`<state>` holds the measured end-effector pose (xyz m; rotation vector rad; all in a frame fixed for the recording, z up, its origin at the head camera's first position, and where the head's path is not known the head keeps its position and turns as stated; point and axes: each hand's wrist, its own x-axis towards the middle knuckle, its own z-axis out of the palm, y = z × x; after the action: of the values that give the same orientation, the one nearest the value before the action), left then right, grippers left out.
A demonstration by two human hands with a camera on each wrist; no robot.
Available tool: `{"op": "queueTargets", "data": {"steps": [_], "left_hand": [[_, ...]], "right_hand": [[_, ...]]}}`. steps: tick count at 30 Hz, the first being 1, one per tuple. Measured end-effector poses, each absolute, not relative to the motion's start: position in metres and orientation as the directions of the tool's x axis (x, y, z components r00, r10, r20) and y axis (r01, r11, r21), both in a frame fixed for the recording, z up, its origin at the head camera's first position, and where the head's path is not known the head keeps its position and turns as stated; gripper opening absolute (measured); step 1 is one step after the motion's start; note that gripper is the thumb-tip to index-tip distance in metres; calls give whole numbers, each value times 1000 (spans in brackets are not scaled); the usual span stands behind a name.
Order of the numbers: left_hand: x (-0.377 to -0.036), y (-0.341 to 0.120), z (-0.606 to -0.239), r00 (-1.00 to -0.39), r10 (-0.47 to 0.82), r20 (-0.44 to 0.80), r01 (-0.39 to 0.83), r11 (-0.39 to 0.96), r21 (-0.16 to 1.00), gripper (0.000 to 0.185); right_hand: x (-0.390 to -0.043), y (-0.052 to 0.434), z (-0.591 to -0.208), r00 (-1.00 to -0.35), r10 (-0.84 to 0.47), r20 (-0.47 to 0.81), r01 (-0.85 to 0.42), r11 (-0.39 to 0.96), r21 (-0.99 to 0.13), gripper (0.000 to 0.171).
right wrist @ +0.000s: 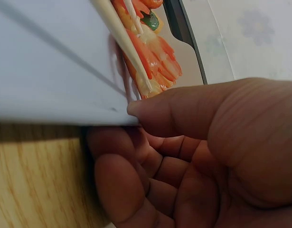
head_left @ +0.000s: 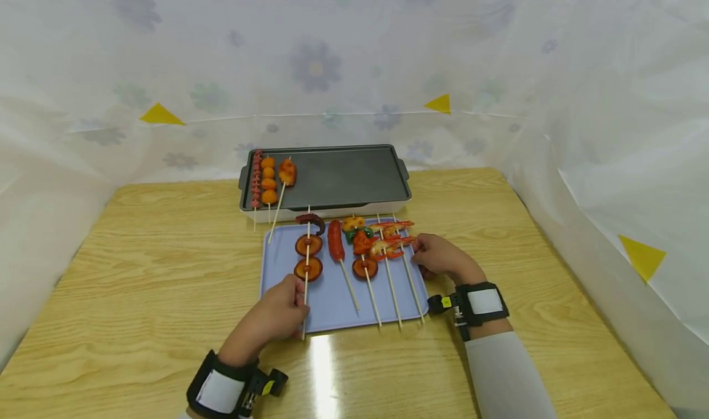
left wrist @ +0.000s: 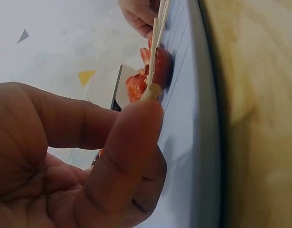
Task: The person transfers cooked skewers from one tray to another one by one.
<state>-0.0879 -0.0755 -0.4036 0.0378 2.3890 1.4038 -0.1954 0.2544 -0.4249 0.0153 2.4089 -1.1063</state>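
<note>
L hand (head_left: 277, 316) pinches the bare end of the wooden skewer w/ round brown slices (head_left: 308, 256), thumb and forefinger closed on it; slices lie beyond the fingertips on the flat blue plastic tray (head_left: 332, 302). R hand (head_left: 440, 258) fingers curl round the tray's edge. Risk: thin stick rolls in the pinch, slices drop

Left hand (left wrist: 65, 161): cut off at the left-wrist view's edges — only thumb and palm show.
Shrimp skewers (right wrist: 146, 52): blurred, cropped at the top.
Right hand (right wrist: 183, 161): fingertips under the tray (right wrist: 51, 80) — hidden.
</note>
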Motion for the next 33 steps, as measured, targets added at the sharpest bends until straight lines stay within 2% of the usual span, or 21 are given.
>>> {"op": "queueTargets", "data": {"steps": [6,12,33], "left_hand": [[-84,-73,-410,-931,224,-289,-137,520,843,19],[-90,-70,-415,-921,223,-319,-163,524,836,18],[-97,-64,-412,-906,254,-338,-148,558,816,22]], "right_hand": [[-196,256,-427,-884,-190,-426,203,666,-718,10],[-197,257,-430,-887,-194,-418,197,661,-724,10],[-195,255,-426,-887,-200,-417,192,660,-726,8]]}}
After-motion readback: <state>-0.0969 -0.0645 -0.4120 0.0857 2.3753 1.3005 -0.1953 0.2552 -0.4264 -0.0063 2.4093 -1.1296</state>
